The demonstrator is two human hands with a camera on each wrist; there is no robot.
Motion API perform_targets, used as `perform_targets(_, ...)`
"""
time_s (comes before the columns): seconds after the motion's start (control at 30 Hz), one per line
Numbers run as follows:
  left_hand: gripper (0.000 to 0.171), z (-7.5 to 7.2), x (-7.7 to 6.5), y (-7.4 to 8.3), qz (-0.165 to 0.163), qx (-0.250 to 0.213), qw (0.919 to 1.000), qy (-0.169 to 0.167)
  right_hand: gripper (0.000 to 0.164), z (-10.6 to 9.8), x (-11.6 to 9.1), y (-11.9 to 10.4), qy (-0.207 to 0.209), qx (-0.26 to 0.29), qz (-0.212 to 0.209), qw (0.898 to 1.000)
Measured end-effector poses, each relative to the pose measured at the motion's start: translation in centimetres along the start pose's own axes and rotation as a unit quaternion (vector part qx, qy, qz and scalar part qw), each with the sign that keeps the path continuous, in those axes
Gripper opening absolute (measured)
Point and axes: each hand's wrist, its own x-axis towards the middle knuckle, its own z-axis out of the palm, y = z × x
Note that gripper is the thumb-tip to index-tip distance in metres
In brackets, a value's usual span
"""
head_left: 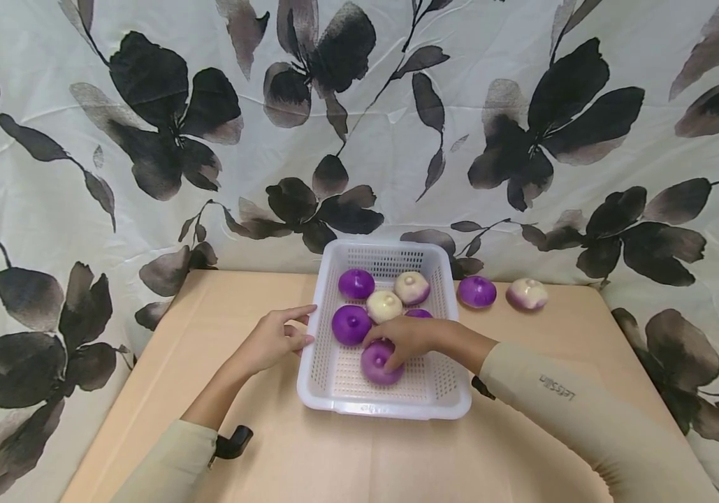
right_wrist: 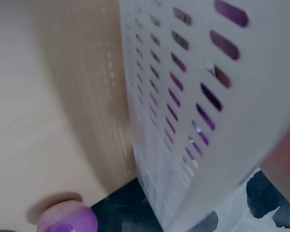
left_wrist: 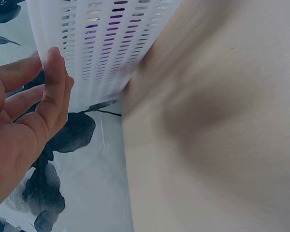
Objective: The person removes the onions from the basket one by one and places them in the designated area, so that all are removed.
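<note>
A purple onion (head_left: 376, 369) in the front part of the white basket (head_left: 384, 406) is gripped from above by my right hand (head_left: 406, 337). Thumb and fingers curl over its top. My left hand (head_left: 274, 339) is at the basket's left side, thumb and forefinger touching the outer rim; the left wrist view shows this hand (left_wrist: 31, 99) from below. Behind the held onion lie two purple onions (head_left: 356, 284) and two pale, partly peeled onions (head_left: 384, 306). Another purple onion (head_left: 418, 314) is partly hidden by the right hand.
To the right of the basket, a purple onion (head_left: 476, 291) and a pale onion with purple patches (head_left: 527, 295) lie on the light wooden table (head_left: 258, 447). A cloth with dark flowers (head_left: 397, 140) hangs behind the table.
</note>
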Motion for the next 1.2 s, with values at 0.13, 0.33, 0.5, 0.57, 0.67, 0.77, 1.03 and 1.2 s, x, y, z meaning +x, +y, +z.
perform_targets(0.13, 0.061, 0.1, 0.1, 0.0, 0.002, -0.002, 1.0000, -0.001, 0.057, 0.2, -0.1, -0.1, -0.018, 0.006, 0.003, 1.000)
perform_targets(0.33, 0.061, 0.3, 0.1, -0.1, 0.004, -0.001, 1.0000, -0.002, 0.060, 0.4, -0.4, -0.4, -0.036, 0.009, 0.007, 0.999)
perform_targets(0.5, 0.061, 0.4, -0.1, -0.2, -0.003, 0.005, 1.0000, 0.002, 0.063, 0.5, -0.6, -0.4, -0.028, 0.009, -0.013, 0.999)
perform_targets(0.57, 0.061, 0.4, -0.1, -0.2, -0.005, 0.006, 1.0000, 0.002, 0.063, 0.6, -0.7, -0.3, -0.020, 0.008, -0.021, 1.000)
perform_targets(0.67, 0.061, 0.4, -0.1, -0.2, -0.006, 0.004, 1.0000, 0.003, 0.062, 0.5, -1.0, 0.0, -0.007, 0.013, -0.032, 0.999)
perform_targets(0.77, 0.061, 0.4, -0.2, -0.1, -0.005, 0.001, 1.0000, 0.002, 0.062, 0.4, -1.4, 0.1, 0.006, 0.026, -0.043, 0.999)
perform_targets(1.03, 0.061, 0.3, -0.4, -0.2, -0.003, 0.012, 0.9999, 0.002, 0.060, -0.3, -3.5, 0.3, 0.041, 0.074, -0.068, 0.994)
perform_targets(1.2, 0.061, 0.4, -0.5, -0.2, -0.007, 0.010, 0.9999, 0.005, 0.060, -1.0, -5.2, 0.8, 0.078, 0.098, -0.077, 0.989)
